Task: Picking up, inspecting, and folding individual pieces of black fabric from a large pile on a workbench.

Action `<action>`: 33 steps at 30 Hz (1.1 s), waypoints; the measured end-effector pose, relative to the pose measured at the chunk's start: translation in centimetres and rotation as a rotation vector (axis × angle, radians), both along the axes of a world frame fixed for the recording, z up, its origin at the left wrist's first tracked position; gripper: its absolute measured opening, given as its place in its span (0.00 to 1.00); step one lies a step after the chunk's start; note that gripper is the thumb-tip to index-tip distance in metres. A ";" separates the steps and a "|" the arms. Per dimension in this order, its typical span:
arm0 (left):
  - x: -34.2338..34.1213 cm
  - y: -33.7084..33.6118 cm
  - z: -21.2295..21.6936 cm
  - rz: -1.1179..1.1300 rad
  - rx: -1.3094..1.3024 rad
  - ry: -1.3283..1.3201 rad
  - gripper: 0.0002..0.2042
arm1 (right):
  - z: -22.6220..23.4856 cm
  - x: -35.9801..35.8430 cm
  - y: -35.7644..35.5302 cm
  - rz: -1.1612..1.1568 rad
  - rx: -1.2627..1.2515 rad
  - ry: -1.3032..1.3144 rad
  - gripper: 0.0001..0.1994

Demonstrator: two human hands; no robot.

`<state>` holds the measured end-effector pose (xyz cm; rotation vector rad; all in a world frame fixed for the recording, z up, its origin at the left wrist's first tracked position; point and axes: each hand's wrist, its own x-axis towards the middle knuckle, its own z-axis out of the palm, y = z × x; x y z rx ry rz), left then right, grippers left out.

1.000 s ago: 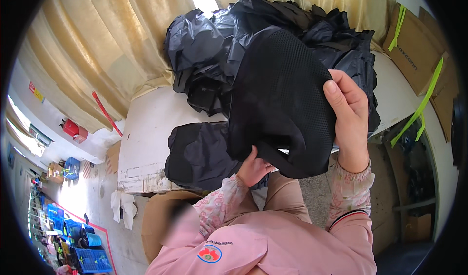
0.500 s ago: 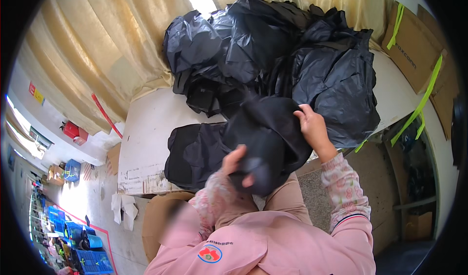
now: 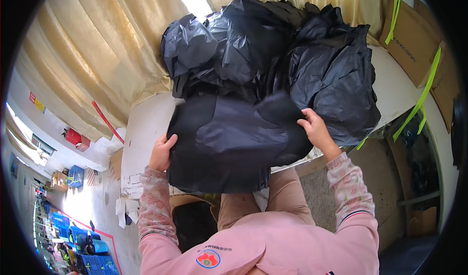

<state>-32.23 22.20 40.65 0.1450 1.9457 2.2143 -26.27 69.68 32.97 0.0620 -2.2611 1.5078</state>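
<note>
A black fabric piece [image 3: 239, 133], with a smooth shiny middle and matte curved end panels, is spread between my hands above the near edge of the table. My left hand [image 3: 162, 153] pinches its left edge, the thumb lying on top. At the right end my right hand [image 3: 316, 128] grips the edge between thumb and fingers. The far edge of the piece is blurred by motion. Beneath it, the folded black fabric on the table is mostly hidden.
A big heap of shiny black fabric [image 3: 258, 41] covers the back of the white table [image 3: 146, 124], with more black fabric [image 3: 334, 85] piled at the right. An open cardboard box [image 3: 214, 202] stands below the near edge. Cardboard sheets [image 3: 414, 46] with yellow-green straps lean at the far right.
My left hand has moved left and grips the piece's left edge. The bunched fabric is now opened out flat between both hands. My right hand has barely moved.
</note>
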 end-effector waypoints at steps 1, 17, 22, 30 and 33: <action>-0.4 -0.7 0.6 0.004 0.000 0.006 0.12 | 0.0 -0.4 -0.5 0.111 -0.227 -0.082 0.11; 2.4 3.5 -6.5 -0.137 -0.899 0.906 0.24 | -13.5 -2.2 -13.6 0.058 0.029 -0.535 0.27; 9.0 10.9 -13.3 -0.805 -1.126 0.835 0.46 | -11.3 -4.8 -14.0 0.123 -0.048 -0.662 0.23; 10.3 11.8 -16.4 -0.735 -1.220 0.865 0.49 | -7.6 -12.6 -13.4 0.021 -0.631 -0.461 0.11; 10.1 12.4 -16.4 -0.750 -1.210 0.836 0.48 | -5.5 -14.9 -9.9 -0.041 -0.833 -0.242 0.09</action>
